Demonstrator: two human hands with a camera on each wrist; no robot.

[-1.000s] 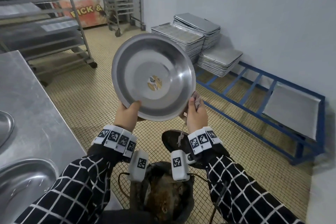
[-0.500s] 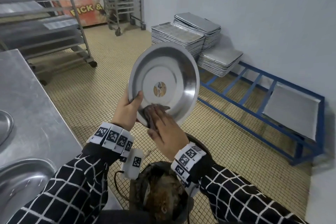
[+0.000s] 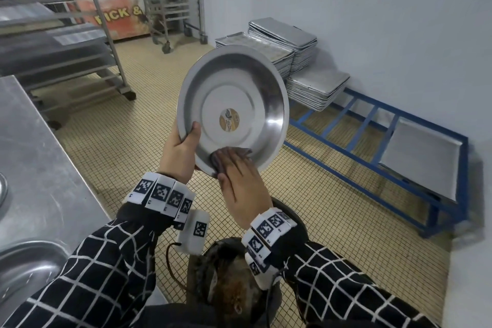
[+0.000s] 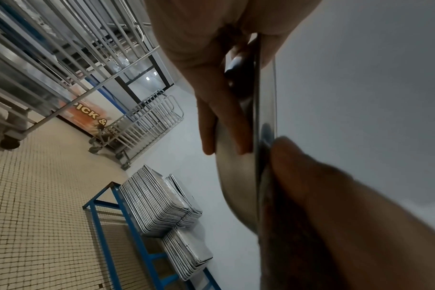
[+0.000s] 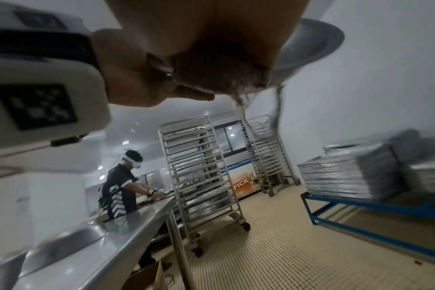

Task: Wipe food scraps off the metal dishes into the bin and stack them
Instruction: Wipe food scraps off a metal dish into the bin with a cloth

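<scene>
A round metal dish [image 3: 239, 93] with a sticker at its centre is held up on edge, its inside facing me. My left hand [image 3: 181, 149] grips its lower left rim, thumb inside and fingers [image 4: 224, 102] across the back. My right hand [image 3: 245, 189] presses a dark cloth [image 3: 229, 153] flat against the lower inside of the dish. In the right wrist view the cloth [image 5: 219, 76] is bunched under the palm with threads hanging, and the dish [image 5: 313, 45] shows behind it. A dark bin [image 3: 231, 285] holding brown scraps stands on the floor right below both hands.
A steel counter [image 3: 40, 146] with sunken basins runs along my left. Stacks of metal trays [image 3: 287, 45] sit on a low blue rack [image 3: 372, 125] by the wall on the right. Wheeled tray trolleys [image 3: 170, 0] stand further back. Another person [image 5: 122, 184] works at the counter's far end.
My right hand left the dish's right rim and brought the cloth onto the lower inside of the dish. The dish has turned a little to the right and come lower.
</scene>
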